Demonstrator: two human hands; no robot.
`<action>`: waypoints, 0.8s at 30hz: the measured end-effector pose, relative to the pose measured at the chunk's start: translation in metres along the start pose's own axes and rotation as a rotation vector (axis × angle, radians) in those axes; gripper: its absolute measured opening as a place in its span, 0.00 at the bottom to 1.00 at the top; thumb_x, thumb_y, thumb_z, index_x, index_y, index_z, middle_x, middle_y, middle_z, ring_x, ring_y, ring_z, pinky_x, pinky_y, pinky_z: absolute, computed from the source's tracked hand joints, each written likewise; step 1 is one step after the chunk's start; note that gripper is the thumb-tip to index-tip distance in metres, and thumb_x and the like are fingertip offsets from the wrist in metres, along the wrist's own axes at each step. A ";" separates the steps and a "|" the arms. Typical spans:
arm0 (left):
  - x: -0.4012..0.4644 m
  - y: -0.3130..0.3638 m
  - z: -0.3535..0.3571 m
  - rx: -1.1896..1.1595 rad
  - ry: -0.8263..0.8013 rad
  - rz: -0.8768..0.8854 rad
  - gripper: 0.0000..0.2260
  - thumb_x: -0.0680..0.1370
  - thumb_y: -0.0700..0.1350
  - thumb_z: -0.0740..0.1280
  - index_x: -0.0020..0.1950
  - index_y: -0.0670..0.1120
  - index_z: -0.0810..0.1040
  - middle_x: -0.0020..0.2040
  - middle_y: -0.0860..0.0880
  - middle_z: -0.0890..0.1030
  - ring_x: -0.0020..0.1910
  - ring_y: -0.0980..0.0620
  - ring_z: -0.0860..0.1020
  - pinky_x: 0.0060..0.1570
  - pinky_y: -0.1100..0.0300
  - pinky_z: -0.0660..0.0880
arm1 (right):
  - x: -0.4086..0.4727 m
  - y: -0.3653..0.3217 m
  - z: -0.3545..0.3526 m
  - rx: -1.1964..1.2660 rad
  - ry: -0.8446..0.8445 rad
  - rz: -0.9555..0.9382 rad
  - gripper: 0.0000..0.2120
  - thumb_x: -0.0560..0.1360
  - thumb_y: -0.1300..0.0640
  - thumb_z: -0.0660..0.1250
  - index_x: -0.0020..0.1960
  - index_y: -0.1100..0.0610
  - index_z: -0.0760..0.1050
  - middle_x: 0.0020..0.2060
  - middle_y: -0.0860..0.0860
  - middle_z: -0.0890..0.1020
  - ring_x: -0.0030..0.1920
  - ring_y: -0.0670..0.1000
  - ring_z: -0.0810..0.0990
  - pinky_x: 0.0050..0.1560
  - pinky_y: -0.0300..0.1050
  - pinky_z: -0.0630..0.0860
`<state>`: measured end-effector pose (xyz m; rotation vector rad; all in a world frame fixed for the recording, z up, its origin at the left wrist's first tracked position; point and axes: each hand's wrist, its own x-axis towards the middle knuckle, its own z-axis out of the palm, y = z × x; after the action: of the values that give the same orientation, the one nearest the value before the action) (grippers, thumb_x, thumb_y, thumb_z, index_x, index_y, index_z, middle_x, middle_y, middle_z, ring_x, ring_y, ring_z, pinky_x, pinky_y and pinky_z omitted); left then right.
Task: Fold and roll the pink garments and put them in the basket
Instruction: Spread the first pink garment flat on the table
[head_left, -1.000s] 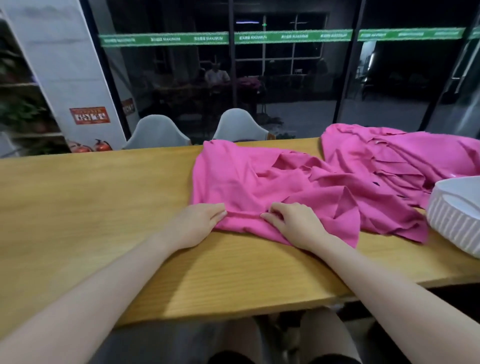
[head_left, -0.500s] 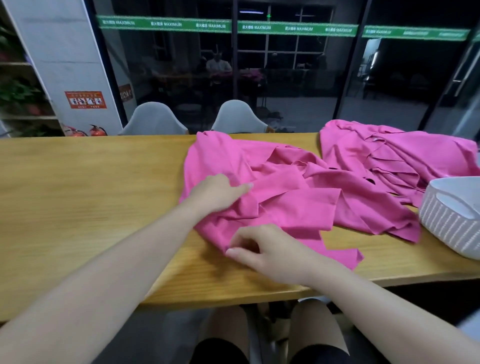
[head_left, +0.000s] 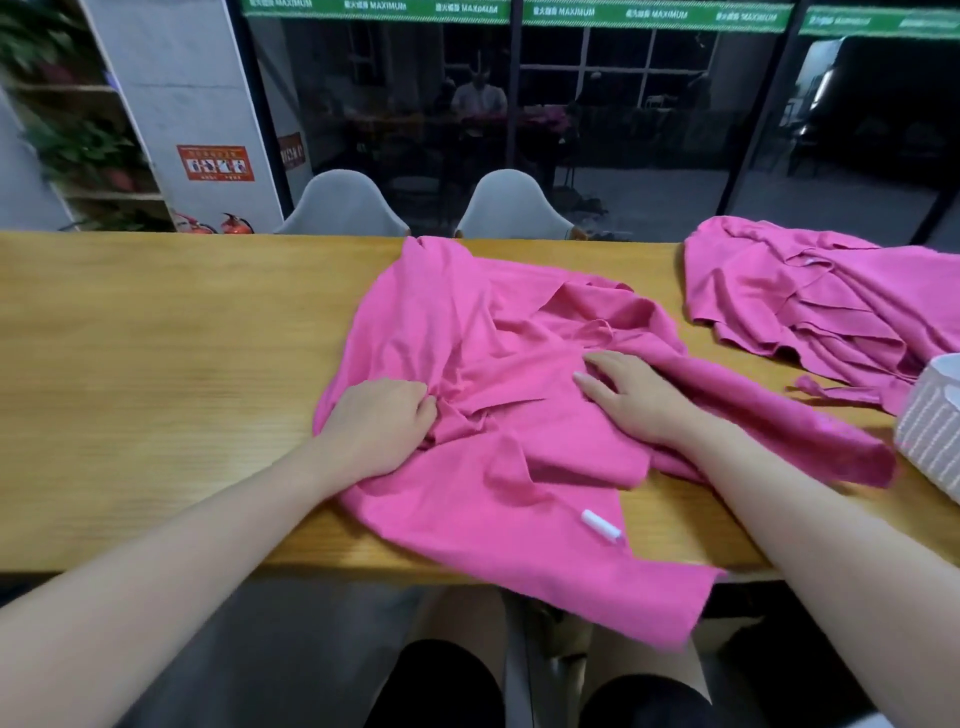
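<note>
Left hand (head_left: 376, 423) gripping garment (head_left: 467, 332)

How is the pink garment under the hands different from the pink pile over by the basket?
The near garment is a single piece spread out, while the far pile is several stacked layers. The near garment has both hands on it, the left hand gripping a bunch and the right hand resting on it; the far pile is untouched. The near garment hangs over the table's front edge; the far pile reaches the white basket. Both are the same pink.
</note>
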<state>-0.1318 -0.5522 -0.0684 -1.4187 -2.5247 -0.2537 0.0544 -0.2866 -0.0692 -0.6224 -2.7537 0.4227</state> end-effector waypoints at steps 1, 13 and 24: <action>-0.007 -0.007 -0.002 -0.001 -0.008 -0.020 0.14 0.83 0.52 0.57 0.42 0.48 0.72 0.51 0.40 0.84 0.52 0.37 0.81 0.46 0.48 0.72 | 0.000 0.002 0.006 -0.005 -0.009 -0.023 0.36 0.78 0.32 0.54 0.73 0.58 0.72 0.70 0.54 0.77 0.71 0.54 0.72 0.75 0.50 0.65; -0.058 -0.013 -0.021 -0.019 -0.060 -0.232 0.17 0.81 0.51 0.60 0.33 0.49 0.64 0.46 0.40 0.83 0.48 0.36 0.80 0.42 0.49 0.68 | 0.022 0.001 0.001 0.017 -0.130 -0.147 0.32 0.80 0.38 0.61 0.78 0.54 0.67 0.77 0.51 0.68 0.78 0.50 0.63 0.79 0.45 0.56; -0.006 0.015 -0.023 -0.206 -0.049 -0.490 0.24 0.83 0.60 0.60 0.58 0.38 0.77 0.58 0.33 0.80 0.59 0.31 0.78 0.54 0.44 0.74 | 0.029 -0.060 0.006 0.040 0.009 -0.053 0.12 0.79 0.53 0.62 0.58 0.59 0.74 0.60 0.59 0.79 0.61 0.60 0.77 0.62 0.55 0.73</action>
<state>-0.1133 -0.5559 -0.0474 -0.8455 -2.9230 -0.5820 0.0052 -0.3263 -0.0484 -0.5391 -2.7389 0.4600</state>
